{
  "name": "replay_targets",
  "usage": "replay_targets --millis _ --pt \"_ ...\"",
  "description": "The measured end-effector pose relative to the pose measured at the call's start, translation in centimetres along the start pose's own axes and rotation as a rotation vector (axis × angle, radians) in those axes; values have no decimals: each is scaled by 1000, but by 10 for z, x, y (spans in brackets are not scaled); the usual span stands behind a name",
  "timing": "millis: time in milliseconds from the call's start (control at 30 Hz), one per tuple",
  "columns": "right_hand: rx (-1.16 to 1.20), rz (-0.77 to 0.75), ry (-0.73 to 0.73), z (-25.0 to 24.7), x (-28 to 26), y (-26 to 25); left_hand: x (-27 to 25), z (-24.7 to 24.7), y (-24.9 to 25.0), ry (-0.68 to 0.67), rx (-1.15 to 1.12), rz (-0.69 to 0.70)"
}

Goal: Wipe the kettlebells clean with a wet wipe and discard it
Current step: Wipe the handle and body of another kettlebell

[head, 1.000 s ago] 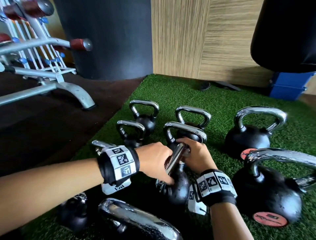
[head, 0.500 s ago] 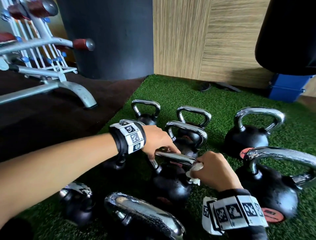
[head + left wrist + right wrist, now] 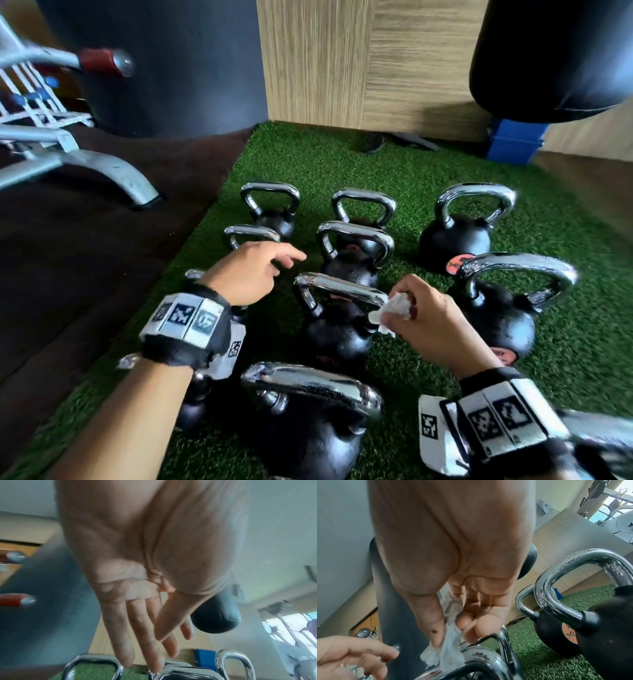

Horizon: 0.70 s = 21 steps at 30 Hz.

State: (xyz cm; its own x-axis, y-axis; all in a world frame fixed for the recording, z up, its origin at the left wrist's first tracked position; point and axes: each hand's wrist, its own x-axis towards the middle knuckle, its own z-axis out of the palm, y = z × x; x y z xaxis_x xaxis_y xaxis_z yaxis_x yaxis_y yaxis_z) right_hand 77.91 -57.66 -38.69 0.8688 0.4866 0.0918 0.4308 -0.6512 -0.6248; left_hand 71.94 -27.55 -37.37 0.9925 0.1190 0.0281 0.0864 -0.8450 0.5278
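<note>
Several black kettlebells with chrome handles stand on green turf (image 3: 565, 335). The middle kettlebell (image 3: 337, 334) stands upright between my hands. My right hand (image 3: 419, 317) pinches a crumpled white wet wipe (image 3: 394, 308) against the right end of that kettlebell's handle (image 3: 342, 286). In the right wrist view the wipe (image 3: 447, 646) hangs between thumb and curled fingers over the chrome bar. My left hand (image 3: 255, 269) hovers left of the handle, fingers relaxed, holding nothing. The left wrist view shows its fingers (image 3: 137, 635) straight above other chrome handles.
A large kettlebell (image 3: 496, 308) stands right of my right hand and another (image 3: 308, 418) sits close in front. A grey metal rack (image 3: 85, 164) stands on the dark floor at left. A black punching bag (image 3: 548, 58) hangs at the upper right above a blue base (image 3: 513, 140).
My left hand has let go of the middle kettlebell's handle and drawn back to the left. The kettlebell now stands upright. My right hand with the wipe stays at the handle's right end.
</note>
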Motion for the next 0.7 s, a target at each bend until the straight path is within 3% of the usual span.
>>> replay_targets --millis 200,300,400,467,600,700 --pt "39 -3 -98 -21 -36 -59 -79 45 -38 27 -282 -229" --pt "25 -35 -218 -31 -47 -82 -119 89 -50 -156 -292 -432" --pt "-12 -121 -355 -31 -50 -92 -155 134 -44 -278 -600 -547" --pt "-55 -198 -387 -27 -50 -88 -157 163 -28 -135 -673 -593" --pt "-102 -297 -400 -29 -49 -75 -144 191 5 318 -763 -765" --pt "-96 -307 -408 -29 -46 -67 -142 205 19 420 -791 -853"
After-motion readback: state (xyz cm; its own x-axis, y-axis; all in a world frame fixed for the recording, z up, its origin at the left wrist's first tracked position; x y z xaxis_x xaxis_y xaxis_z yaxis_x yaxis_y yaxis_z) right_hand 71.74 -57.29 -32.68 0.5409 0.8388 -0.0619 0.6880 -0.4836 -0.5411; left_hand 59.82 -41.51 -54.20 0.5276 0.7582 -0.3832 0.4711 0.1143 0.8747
